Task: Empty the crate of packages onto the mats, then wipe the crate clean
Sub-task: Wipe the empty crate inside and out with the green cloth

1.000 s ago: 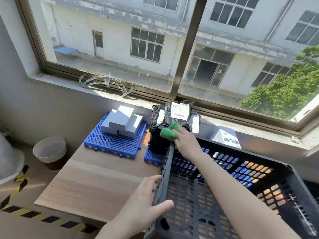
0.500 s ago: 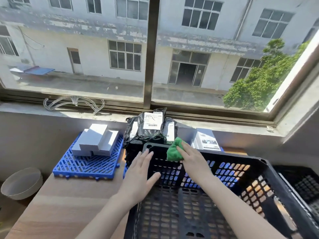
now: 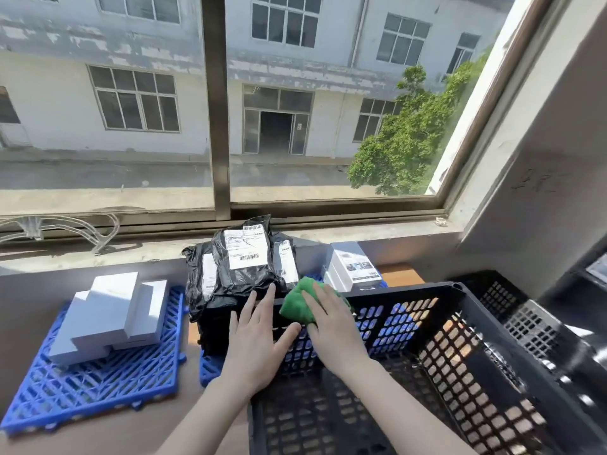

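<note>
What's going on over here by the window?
A person is wiping a black crate clean. Their right hand holds a bunched green cloth against the crate's far wall, while the left hand lies flat on that wall beside it. No packages show inside the crate: white boxes sit on a blue mat, and black bagged parcels are stacked just behind the crate.

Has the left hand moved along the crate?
Yes. The left hand went from the black crate's near left rim forward to its far wall, beside the green cloth.
</note>
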